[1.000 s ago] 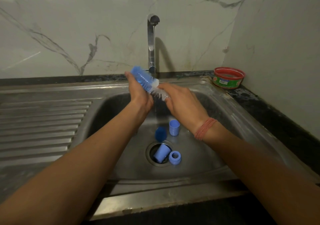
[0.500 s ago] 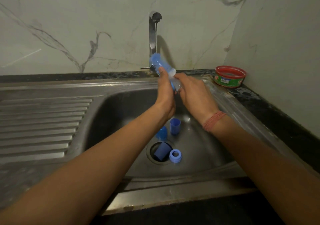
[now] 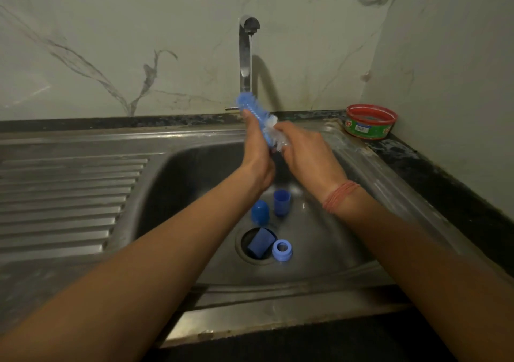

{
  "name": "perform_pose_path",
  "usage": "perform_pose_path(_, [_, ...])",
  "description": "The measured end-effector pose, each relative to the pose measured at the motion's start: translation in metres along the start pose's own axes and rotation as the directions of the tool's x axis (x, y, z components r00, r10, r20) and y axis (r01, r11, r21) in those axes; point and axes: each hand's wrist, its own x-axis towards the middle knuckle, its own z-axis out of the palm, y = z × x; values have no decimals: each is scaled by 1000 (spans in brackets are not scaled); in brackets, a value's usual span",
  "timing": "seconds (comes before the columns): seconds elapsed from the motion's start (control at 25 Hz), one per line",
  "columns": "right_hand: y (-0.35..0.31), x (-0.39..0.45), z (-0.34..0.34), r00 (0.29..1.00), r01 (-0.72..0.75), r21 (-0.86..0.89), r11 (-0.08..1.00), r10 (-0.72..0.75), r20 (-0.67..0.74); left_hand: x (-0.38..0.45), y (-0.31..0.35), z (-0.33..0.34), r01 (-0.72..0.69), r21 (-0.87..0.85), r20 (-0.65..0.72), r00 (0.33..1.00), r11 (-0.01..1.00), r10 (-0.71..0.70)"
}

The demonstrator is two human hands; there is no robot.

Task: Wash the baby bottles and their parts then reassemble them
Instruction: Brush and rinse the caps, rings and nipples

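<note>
Blue bottle [image 3: 251, 111] between left hand [image 3: 257, 150]; right hand [image 3: 306, 150] grips

home kitchen: steel sink [image 3: 361, 167], tap [image 3: 246, 55], marble backsplash [image 3: 111, 41]

The sink [image 3: 194, 167] is brushed steel with a dull sheen; its drainboard [image 3: 69, 203] is pressed into ribs, and water films the right rim. The tap [image 3: 245, 55] is polished chrome, mirror-bright. The wall [image 3: 111, 41] is glossy marble-look tile with grey veins. The counter [image 3: 445, 172] is dark speckled stone, wet in spots. The brush [image 3: 253, 110] has soft blue bristles with white ones lower down. The caps [image 3: 281, 202] and the ring [image 3: 282, 250] in the basin are smooth, slightly matt blue plastic. The tub [image 3: 371, 121] has a shiny red plastic rim and a printed green label. A band [image 3: 340, 196] of reddish thread circles the wrist.
</note>
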Motion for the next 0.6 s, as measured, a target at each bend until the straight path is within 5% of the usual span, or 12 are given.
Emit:
perform_pose_path(0.12, [6,3,-4,998,-55,19,998,56,-37,-10,-16,12,78,-21,136,988,997,-74])
perform_pose_path(0.48, [-23,-15,11,995,91,59,994,-94,45,11,22,-18,53,-181,-180,980,982,-86])
perform_pose_path(0.6, [-20,-13,10,996,73,75,994,-77,50,9,24,-18,57,-218,-170,981,974,-95])
